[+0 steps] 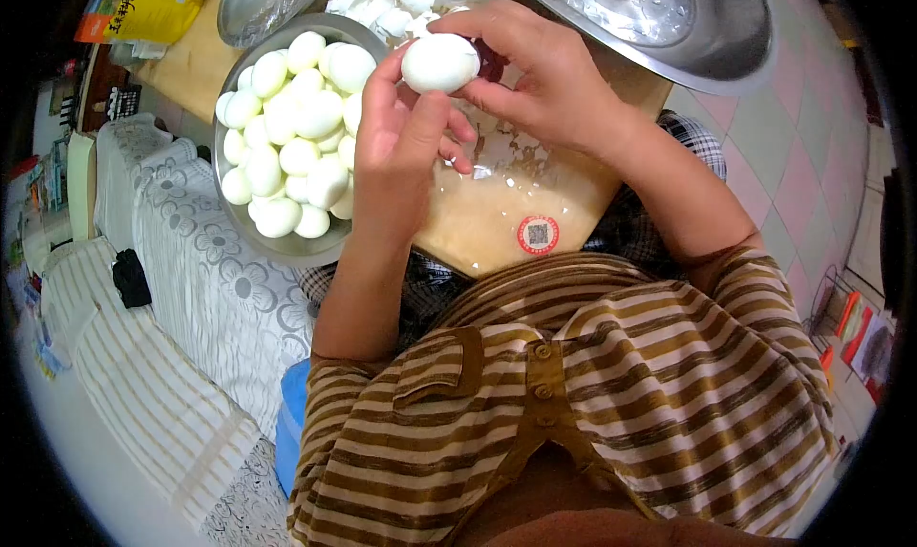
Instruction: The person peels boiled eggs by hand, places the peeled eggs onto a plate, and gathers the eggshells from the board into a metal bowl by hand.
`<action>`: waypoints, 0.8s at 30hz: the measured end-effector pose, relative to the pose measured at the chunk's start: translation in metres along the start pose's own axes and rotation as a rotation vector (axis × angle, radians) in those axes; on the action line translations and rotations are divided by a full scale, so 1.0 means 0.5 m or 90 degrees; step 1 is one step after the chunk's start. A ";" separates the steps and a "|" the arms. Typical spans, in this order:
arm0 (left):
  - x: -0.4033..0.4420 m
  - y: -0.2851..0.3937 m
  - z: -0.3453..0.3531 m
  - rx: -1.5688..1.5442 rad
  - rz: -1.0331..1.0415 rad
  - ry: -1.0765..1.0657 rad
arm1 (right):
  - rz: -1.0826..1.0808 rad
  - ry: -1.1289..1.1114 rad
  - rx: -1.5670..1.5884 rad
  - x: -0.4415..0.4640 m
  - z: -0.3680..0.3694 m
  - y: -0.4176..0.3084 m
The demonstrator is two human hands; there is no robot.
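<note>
Looks well along, judging from a big heap of bare white eggs (317, 114) piled in the metal bowl (308, 253) and a thick pile of shells (392, 17) just beyond. Can count 1 egg out of the bowl, the held egg (439, 64), up above the table (478, 222) and to the right of the bowl. Appears mostly or fully bare on the visible side; can't tell about shell on the far side or underneath. Can't give a count for what is left: can't make out any unpeeled eggs, or all the contents of the large basin (735, 31) at upper right. With left hand (406, 131), partly open: index finger against the near left side of the egg, thumb up at its underside, other fingers loosely curled below, off the egg. With right hand (540, 74), pinching about 1 egg-width open: fingertips over the top, thumb at the lower right side. Supported by both hands at once, clear of the table. Scattered across the table below: small shell bits (511, 174), plus 1 round red sticker (538, 234) near the front edge
</note>
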State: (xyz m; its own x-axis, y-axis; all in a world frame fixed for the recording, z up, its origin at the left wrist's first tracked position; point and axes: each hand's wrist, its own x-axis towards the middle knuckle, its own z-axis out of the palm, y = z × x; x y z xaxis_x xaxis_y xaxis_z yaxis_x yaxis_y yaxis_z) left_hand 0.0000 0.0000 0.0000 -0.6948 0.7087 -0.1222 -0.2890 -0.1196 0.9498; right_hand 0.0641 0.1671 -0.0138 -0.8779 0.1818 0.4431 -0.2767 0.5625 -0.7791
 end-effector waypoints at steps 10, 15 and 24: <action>-0.001 0.005 -0.014 0.068 -0.012 0.027 | -0.050 -0.041 0.065 0.006 -0.012 -0.005; -0.001 0.008 -0.008 0.058 -0.015 0.014 | -0.068 -0.032 0.044 0.004 -0.013 -0.006; -0.003 0.005 0.003 0.133 -0.047 0.059 | -0.160 -0.039 0.025 0.002 -0.009 0.004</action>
State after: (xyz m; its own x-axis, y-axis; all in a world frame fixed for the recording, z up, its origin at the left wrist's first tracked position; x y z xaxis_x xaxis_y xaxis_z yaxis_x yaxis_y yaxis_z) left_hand 0.0013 -0.0003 0.0030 -0.7372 0.6422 -0.2101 -0.2050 0.0837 0.9752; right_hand 0.0643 0.1719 -0.0131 -0.8012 -0.0093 0.5984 -0.5032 0.5517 -0.6651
